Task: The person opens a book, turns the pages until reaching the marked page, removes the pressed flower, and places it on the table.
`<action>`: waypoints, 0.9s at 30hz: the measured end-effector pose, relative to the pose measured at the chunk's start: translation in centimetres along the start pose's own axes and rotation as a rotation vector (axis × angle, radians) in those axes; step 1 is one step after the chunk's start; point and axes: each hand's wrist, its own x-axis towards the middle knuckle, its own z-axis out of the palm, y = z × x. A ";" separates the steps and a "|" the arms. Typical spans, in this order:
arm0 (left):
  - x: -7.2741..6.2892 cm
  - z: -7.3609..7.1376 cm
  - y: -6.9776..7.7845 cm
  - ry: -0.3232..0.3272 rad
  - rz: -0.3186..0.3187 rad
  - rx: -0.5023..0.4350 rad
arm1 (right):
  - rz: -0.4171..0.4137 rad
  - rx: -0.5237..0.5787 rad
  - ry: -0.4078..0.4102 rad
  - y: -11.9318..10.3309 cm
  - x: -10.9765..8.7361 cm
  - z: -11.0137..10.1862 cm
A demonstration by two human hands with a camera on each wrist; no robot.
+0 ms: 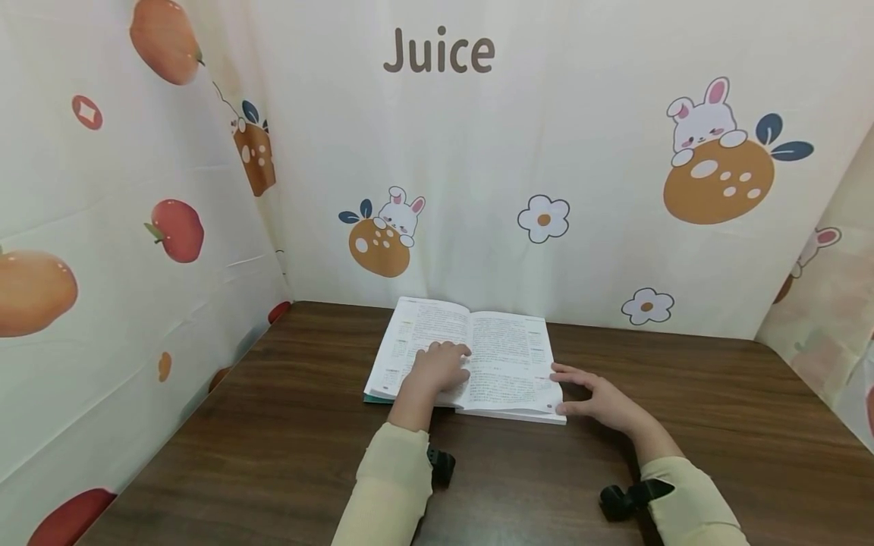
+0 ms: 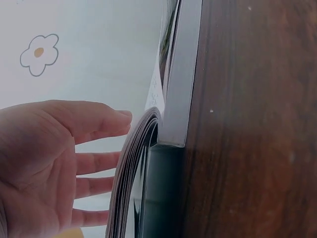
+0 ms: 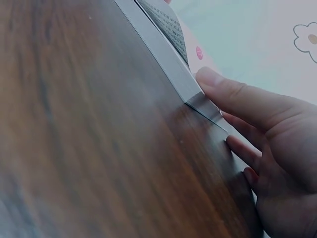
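Observation:
An open book (image 1: 508,364) with printed pages lies on the brown table. My left hand (image 1: 438,365) rests over its left page near the centre fold, palm down. In the left wrist view, the fingers (image 2: 96,187) reach across the curved stack of left pages, and the thumb lies near the fold. At the book's lower right corner is my right hand (image 1: 604,402), fingers spread along the right edge. Its thumb (image 3: 210,78) touches the page corner in the right wrist view, where the page bows up slightly from the block.
The wooden table (image 1: 307,455) extends around the book on both sides and in front. A white curtain (image 1: 471,174) with fruit, flower and rabbit prints hangs right behind the table. Each wrist wears a black camera (image 1: 442,466) on a strap over a pale yellow sleeve (image 1: 389,485).

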 end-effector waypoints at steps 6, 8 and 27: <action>-0.2 -0.3 0.3 0.026 -0.002 0.008 | 0.008 0.009 0.023 0.0 0.0 0.1; -0.2 -0.4 0.4 0.039 -0.001 0.015 | 0.014 0.013 0.031 0.0 0.1 0.2; -1.1 -0.4 4.5 0.057 0.160 0.071 | 0.031 -0.006 0.051 -0.5 0.1 0.2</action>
